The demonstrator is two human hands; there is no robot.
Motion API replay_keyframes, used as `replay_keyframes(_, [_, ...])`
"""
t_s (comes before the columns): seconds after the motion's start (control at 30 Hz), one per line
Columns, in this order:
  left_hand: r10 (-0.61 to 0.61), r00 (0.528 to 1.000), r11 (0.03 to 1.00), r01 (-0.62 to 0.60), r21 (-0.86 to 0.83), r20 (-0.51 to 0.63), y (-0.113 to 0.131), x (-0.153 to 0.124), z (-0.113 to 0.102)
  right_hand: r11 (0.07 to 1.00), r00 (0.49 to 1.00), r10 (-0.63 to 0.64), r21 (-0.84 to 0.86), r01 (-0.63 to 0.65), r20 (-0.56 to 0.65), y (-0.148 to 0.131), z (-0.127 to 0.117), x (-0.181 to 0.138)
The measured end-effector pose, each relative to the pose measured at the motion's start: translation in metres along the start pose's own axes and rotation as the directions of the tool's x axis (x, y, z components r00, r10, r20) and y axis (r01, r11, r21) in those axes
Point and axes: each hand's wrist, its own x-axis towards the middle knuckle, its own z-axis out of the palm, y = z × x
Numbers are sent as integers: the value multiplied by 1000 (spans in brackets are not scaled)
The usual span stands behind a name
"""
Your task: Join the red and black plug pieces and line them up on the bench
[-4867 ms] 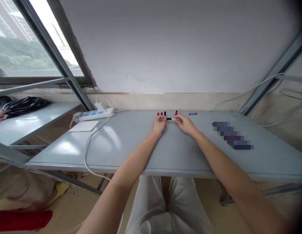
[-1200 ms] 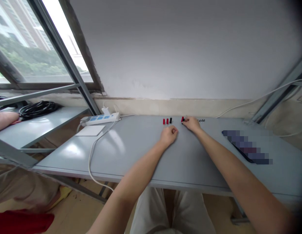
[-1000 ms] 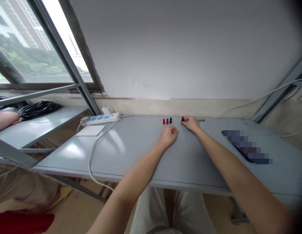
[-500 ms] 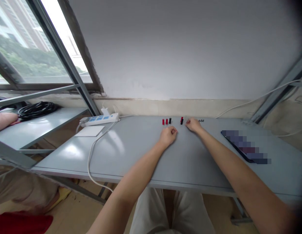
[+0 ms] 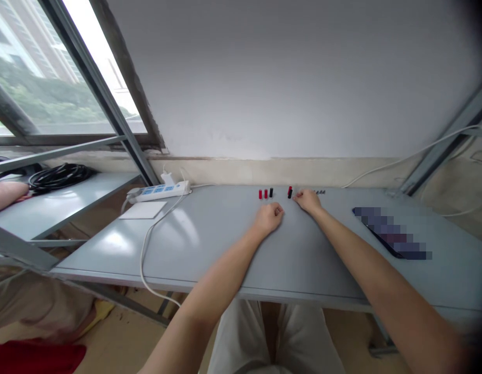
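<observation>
My left hand rests on the grey table as a closed fist, with nothing showing in it. Just beyond it stand two small red caps and a black cap. My right hand lies on the table with its fingers loosely bent and holds nothing. Its fingertips are just right of a small red-and-black piece, which stands free. Several tiny grey screws lie behind the right hand.
A white power strip with a trailing white cable and a flat white card lie at the table's left. A dark flat blurred item lies at the right. Another person's hand and a black cable coil are on the left bench.
My right hand has drawn a little to the right, off the red-and-black piece, which now stands alone. My left fist has stayed where it was.
</observation>
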Motion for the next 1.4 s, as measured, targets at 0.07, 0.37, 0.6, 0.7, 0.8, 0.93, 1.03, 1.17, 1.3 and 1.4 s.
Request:
replay_keyframes(0.07, [-13,1000,998,13,61,-3,2,-1,-2,999,1000,5,-49,-4,23,-1,-6,-4])
replay_keyframes(0.37, [-144,989,944,145,295,-26,12,18,-2,993,993,-118,20,118,12,-18,-28,-47])
replay_keyframes(0.6, [-208,977,919,208,336,-37,10,38,3,984,987,-162,70,161,6,-15,-22,-61])
replay_keyframes(0.7, [-210,977,908,211,361,-42,8,43,5,982,987,-163,92,163,-8,-15,-22,-59])
replay_keyframes(0.8, [-191,979,908,203,368,-68,6,46,6,978,984,-175,109,175,-15,-17,-22,-59])
replay_keyframes(0.93, [-135,983,938,166,306,-121,5,48,2,975,983,-182,124,184,-23,-17,-23,-61])
replay_keyframes(1.03, [-146,971,979,170,117,-187,4,45,-1,978,986,-158,131,164,-52,-17,-23,-60])
replay_keyframes(1.17, [-242,949,928,166,-335,-202,4,35,2,954,991,-100,274,122,-93,-22,-23,-58])
replay_keyframes(1.3, [-368,926,733,235,-639,-82,5,20,5,855,984,-159,509,98,78,-29,-20,-59])
replay_keyframes(1.4, [-382,923,655,237,-718,-44,9,14,3,803,977,-181,590,80,114,-32,-18,-60])
